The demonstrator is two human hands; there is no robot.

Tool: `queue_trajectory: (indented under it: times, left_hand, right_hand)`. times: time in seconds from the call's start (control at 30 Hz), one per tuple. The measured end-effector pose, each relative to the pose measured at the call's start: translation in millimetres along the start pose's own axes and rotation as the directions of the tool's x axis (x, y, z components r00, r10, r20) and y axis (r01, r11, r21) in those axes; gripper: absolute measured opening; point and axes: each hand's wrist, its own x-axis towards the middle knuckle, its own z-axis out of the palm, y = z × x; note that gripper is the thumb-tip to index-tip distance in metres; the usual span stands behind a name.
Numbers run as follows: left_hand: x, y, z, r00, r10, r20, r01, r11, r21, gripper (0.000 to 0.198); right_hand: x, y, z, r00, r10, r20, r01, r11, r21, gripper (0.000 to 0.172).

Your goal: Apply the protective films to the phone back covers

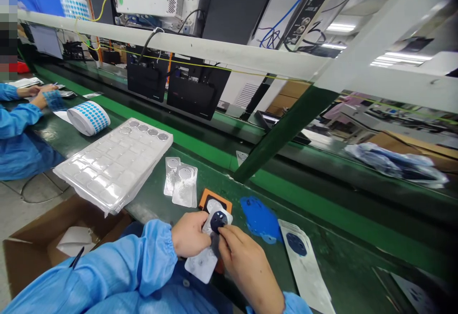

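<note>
Your left hand (189, 234) and right hand (246, 261) meet over a foil-backed card (201, 265), raised above the green tabletop (339, 252) near its front edge. The left hand is clenched on one side of the card, steadying it, while your right fingertips (222, 232) pinch at a dark round disc (218, 222) on its upper end, a hold that keeps the disc tilted up in your view. Just beyond, an orange pad (214, 199) is partly hidden behind the card, near two foil cards (184, 186) lying side by side, each with a pale disc. To the right, a blue sheet (259, 218) and a long silver card (307, 276) bearing a dark blue circle lie flat within reach. Farther left, a clear blister tray (114, 161) holds a row of metal discs (143, 128) along its far side, near a roll of blue dot stickers (88, 118) and a co-worker's hands (43, 97). A cardboard box (32, 256) sits low at your left; a white rail (179, 39) crosses ahead, in front of black electronics units (196, 89).
</note>
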Motion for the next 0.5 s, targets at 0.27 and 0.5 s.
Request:
queue_trajectory:
  times: [0.27, 0.5]
  left_hand:
    - [-0.7, 8.6, 2.9, 0.999, 0.03, -0.023, -0.03, 0.999, 0.026, 0.023]
    - [1.0, 3.6, 1.4, 0.999, -0.034, -0.023, 0.031, 0.994, -0.104, 0.024]
  right_hand:
    - [-2.8, -12.2, -3.9, 0.991, -0.05, 0.121, 0.075, 0.975, -0.208, 0.021]
    - [12.5, 3.2, -13.4, 0.963, 0.259, 0.069, -0.267, 0.95, 0.161, 0.018]
